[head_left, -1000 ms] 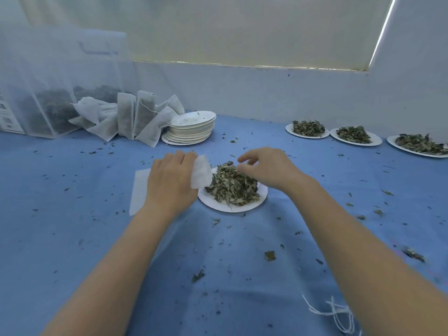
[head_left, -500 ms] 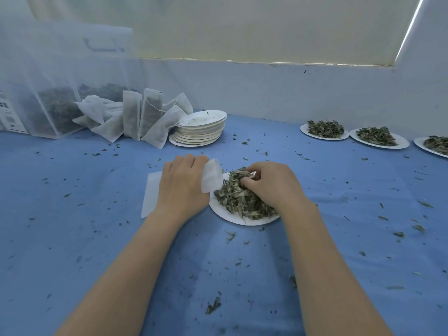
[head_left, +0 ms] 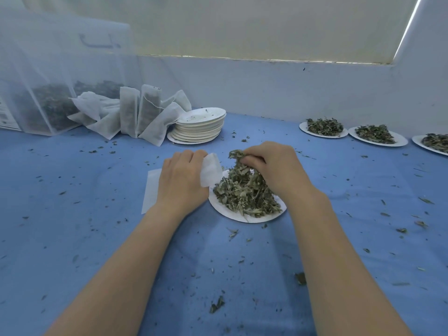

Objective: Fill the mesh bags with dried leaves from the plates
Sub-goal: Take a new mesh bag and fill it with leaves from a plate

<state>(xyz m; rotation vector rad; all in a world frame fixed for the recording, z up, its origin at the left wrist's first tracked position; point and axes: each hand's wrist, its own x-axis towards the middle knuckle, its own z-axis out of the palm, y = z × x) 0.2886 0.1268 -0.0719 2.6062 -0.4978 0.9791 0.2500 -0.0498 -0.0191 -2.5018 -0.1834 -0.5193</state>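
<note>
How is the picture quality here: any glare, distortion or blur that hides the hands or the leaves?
Head view: even, soft light, with one bright strip at the blind's edge, no glare on the table. Wide-angle bending curves the forearms and wall line. Left hand on the mesh bag and right hand pinching dried leaves look sharp; the far-left storage bag is hazy.

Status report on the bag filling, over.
Left hand grips the mesh bag. Right hand pinches a clump of dried leaves above the plate. Nothing between clump and bag.
</note>
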